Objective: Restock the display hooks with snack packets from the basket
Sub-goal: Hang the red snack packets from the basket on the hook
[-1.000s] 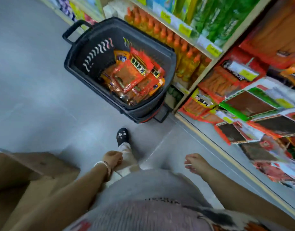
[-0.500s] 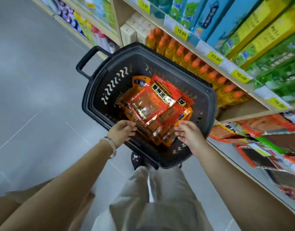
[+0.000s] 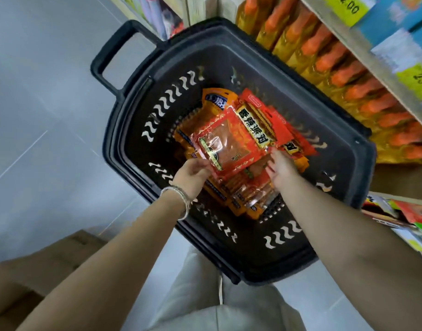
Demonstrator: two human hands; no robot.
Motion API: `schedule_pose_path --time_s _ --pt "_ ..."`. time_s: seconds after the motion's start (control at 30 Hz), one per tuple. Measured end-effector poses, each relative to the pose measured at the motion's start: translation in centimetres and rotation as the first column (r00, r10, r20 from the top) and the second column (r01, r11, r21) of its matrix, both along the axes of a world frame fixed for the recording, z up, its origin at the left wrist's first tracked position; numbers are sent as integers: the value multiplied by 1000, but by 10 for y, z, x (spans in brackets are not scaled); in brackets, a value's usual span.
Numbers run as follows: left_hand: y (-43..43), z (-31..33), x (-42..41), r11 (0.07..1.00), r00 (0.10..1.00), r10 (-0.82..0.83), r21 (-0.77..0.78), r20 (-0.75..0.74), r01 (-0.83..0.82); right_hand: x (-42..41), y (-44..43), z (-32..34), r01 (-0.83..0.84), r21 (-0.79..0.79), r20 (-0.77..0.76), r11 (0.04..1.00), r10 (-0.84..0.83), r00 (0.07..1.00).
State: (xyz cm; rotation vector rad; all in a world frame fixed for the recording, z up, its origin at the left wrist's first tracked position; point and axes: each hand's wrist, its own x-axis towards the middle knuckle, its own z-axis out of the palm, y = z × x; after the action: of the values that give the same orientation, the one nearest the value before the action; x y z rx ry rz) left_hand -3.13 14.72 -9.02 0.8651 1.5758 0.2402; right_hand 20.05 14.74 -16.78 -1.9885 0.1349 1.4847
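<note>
Inside the black basket (image 3: pixel 111 149), atop the piled snack packets (image 3: pixel 214 105), lies the top packet (image 3: pixel 231 144). The left hand (image 3: pixel 193 173) pinches its near left corner; the right hand (image 3: pixel 280 169) lays straight fingers on its near right edge. Advised: lift level, supporting both sides. The film is glossy, crinkled and probably slippery; the packets are flat rectangles.

Bright, even light; foil glare; wide-angle bending and blur toward edges.

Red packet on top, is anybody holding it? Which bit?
Yes. The left hand pinches the red packet at its near left corner. The right hand touches its near right edge; whether it grips cannot be told.
</note>
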Motion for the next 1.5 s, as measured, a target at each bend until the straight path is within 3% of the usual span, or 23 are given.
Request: schedule_pose_path --time_s 0.17,0.37,0.5,0.6,0.67,0.77,0.83,0.93,1.0,1.27,1.5 --pt "4 -7 3 993 993 116 4 -20 -116 -12 7 12 -4 103 -28 995 7 1000" --pt "11 -3 -3 977 981 189 85 51 -193 -32 -14 51 -206 238 -178 949 251 951" --pt "29 5 -15 987 990 -5 161 137 -17 -44 -33 68 -354 227 -208 907 400 892" --pt "45 11 -19 998 960 -1 63 282 -17 -42 -37 73 -312 233 -323 921 376 868" --pt "50 10 -20 997 962 35 62 270 -54 -33 -35 77 -196 221 -372 955 268 889" --pt "49 4 -17 994 983 82 64 162 -93 -15 -34 68 -9 191 -314 982 70 947" --pt "43 -5 -13 989 992 123 75 15 -124 -1 -31 54 83 149 -224 985 -48 973" --pt "33 -17 -6 966 940 252 123 -232 -228 19 -28 28 162 -5 -125 987 -161 979" --pt "32 -20 -4 955 910 294 130 -293 -267 28 -26 11 200 -90 -85 976 -208 974" --pt "34 -32 -5 981 918 186 110 -351 -157 21 -12 -16 40 -176 42 984 -33 999" --pt "25 -7 0 961 949 244 179 -198 -209 15 -27 22 -1 55 42 999 -1 999"
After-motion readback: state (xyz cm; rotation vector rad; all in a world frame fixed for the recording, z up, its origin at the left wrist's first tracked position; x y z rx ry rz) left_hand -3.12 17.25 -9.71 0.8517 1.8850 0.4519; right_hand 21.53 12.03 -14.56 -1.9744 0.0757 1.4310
